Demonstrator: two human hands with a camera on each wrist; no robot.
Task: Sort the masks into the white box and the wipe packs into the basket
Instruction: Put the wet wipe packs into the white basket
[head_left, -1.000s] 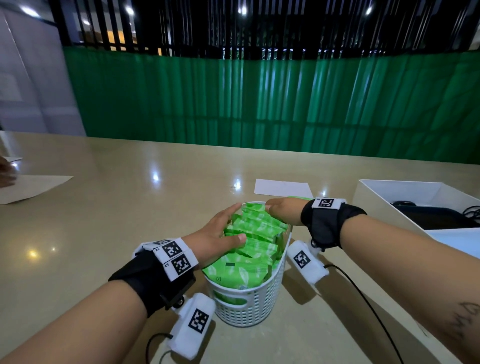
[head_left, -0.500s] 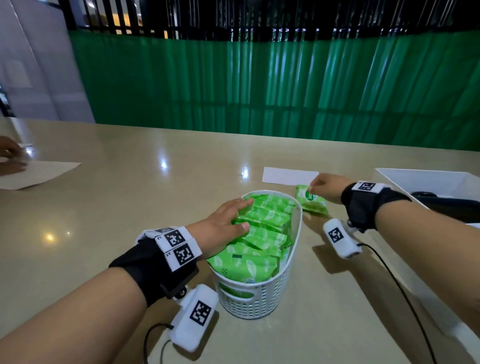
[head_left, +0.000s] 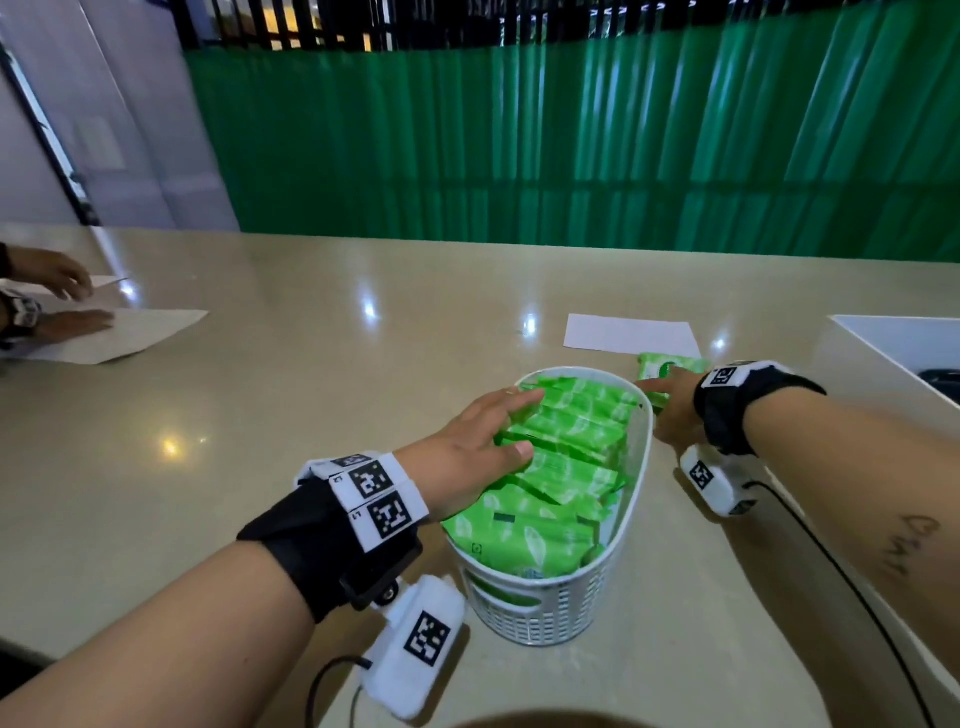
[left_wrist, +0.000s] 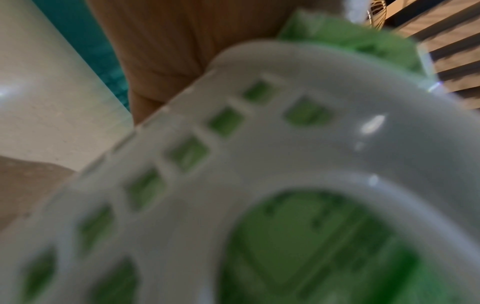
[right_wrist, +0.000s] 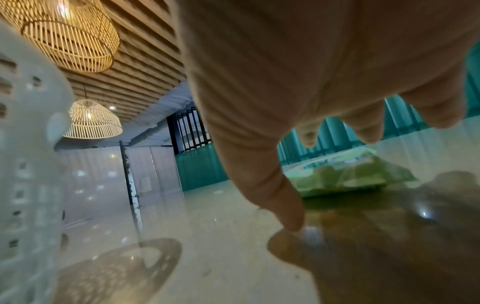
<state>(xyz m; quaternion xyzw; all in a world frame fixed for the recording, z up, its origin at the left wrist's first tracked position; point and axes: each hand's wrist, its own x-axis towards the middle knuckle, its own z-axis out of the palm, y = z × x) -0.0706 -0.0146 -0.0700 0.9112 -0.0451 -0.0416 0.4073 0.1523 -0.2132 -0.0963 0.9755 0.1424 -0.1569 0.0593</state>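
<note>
My right hand (head_left: 670, 410) hovered spread and empty; 1 loose wipe pack (right_wrist: 345, 174) lay flat just beyond its fingertips, outside the basket (head_left: 636, 499). My left hand (head_left: 470, 447) rested flat on the packed wipes.

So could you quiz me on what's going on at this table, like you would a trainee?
1. True or false: the loose wipe pack lies inside the basket.
2. What does the left hand rest on?
A. a sheet of paper
B. the wipe packs in the basket
C. the white box
3. Fill in: the right hand holds ____.

Key
1. False: it lies on the table beyond the basket.
2. B
3. Nothing; its fingers are spread above the table.
</note>
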